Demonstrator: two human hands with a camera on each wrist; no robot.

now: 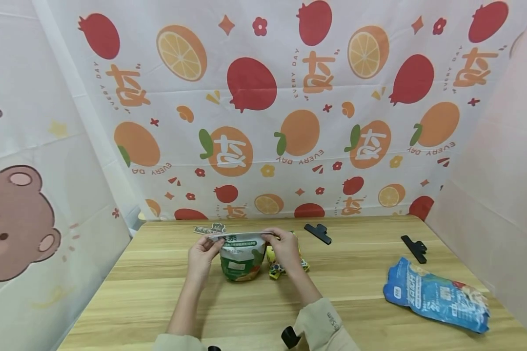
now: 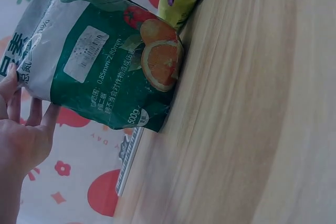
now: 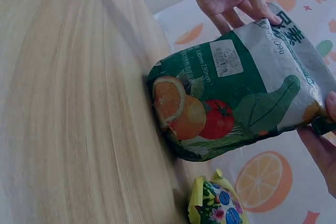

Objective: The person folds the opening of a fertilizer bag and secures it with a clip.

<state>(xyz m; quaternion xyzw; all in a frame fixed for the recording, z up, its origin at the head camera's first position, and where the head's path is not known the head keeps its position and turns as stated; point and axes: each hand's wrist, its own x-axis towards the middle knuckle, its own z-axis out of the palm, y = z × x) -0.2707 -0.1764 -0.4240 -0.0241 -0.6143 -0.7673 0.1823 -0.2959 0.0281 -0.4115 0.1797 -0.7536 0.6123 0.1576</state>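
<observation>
The left hand (image 1: pixel 200 254) and right hand (image 1: pixel 286 248) are pinching the green-and-white bag (image 1: pixel 241 265) near its top corners, fingers clamped on the film, its base resting on the counter (image 1: pixel 355 287). Probably it's weighing somewhat heavy, soft, slippery; the flat top edge is offering the surest hold.

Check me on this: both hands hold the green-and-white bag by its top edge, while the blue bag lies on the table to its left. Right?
Not quite: in the head view, the blue bag lies to the right of the green-and-white bag. The rest holds.
</observation>
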